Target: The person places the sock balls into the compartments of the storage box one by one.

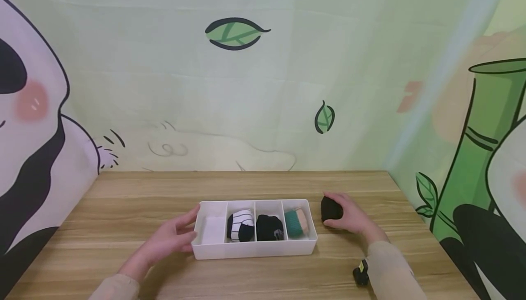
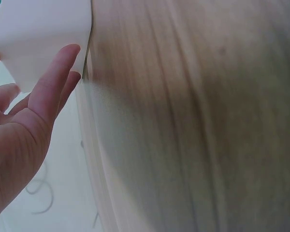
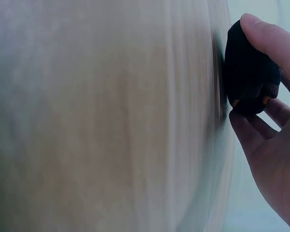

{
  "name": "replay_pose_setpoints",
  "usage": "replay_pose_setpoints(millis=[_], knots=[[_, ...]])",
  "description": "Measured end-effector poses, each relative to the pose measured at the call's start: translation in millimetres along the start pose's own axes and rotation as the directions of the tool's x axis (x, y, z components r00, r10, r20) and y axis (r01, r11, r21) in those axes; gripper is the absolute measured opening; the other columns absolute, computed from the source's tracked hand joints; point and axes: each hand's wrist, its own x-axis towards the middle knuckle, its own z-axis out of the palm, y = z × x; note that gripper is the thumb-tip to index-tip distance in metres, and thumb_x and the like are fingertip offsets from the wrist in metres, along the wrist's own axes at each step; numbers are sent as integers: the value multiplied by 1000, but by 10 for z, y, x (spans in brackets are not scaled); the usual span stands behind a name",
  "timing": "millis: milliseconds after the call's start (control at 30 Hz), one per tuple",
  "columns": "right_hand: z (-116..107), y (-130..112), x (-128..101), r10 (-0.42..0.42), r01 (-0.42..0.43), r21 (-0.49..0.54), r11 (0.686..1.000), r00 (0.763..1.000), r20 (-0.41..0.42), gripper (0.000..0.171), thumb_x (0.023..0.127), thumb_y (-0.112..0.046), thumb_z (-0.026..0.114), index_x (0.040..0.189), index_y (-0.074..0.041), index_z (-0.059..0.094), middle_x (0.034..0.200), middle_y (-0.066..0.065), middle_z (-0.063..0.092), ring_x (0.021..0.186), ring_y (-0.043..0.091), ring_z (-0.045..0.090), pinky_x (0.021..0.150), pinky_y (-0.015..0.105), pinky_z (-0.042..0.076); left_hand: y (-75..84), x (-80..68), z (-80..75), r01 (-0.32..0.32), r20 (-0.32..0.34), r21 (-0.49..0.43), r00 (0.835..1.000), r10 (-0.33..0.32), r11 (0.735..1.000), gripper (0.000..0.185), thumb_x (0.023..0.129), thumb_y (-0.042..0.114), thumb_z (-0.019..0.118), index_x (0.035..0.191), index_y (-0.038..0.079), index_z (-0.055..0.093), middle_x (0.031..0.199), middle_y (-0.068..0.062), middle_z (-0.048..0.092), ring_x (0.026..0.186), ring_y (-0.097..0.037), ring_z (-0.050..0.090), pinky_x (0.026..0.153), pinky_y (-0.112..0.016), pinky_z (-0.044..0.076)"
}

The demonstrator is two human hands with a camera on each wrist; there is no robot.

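Observation:
A white box (image 1: 255, 250) with a row of compartments stands on the table. My left hand (image 1: 172, 236) is at its left end, fingers extended; in the left wrist view the fingertips (image 2: 70, 50) lie against the box wall (image 2: 48, 29). Just right of the box, my right hand (image 1: 349, 215) pinches a rolled black sock (image 1: 330, 208) between thumb and fingers. Small orange spots show on that sock (image 3: 251, 67) in the right wrist view. Inside the box sit a black-and-white rolled sock (image 1: 241, 224), a black one (image 1: 269, 228) and a teal-and-pink one (image 1: 297, 222); the leftmost compartment (image 1: 213, 222) shows its bare floor.
The wooden table (image 1: 164, 186) reaches back to a printed cloth wall (image 1: 255, 108) with leaves, pandas and bamboo. A small black device with a yellow mark (image 1: 361, 273) sits by the right sleeve (image 1: 390, 268).

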Motion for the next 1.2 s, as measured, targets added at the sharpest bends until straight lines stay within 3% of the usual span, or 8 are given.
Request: replay_pose_setpoints(millis=[633, 1200], knots=[[-18, -20, -98, 29, -29, 23, 999, 999, -36, 82, 76, -26, 87, 144, -2, 48, 135, 24, 50, 116, 42, 52, 97, 60, 44, -23, 4, -8, 2, 23, -53, 1000, 0, 999, 74, 97, 9, 63, 157, 8, 21, 157, -30, 19, 132, -51, 40, 83, -39, 59], [-50, -78, -134, -28, 31, 25, 999, 994, -105, 80, 75, -25, 87, 143, -2, 49, 133, 26, 51, 114, 42, 54, 95, 59, 45, -24, 10, -14, 0, 23, -52, 1000, 1, 999, 75, 96, 9, 64, 157, 7, 20, 156, -31, 19, 131, -51, 41, 82, -39, 59]])
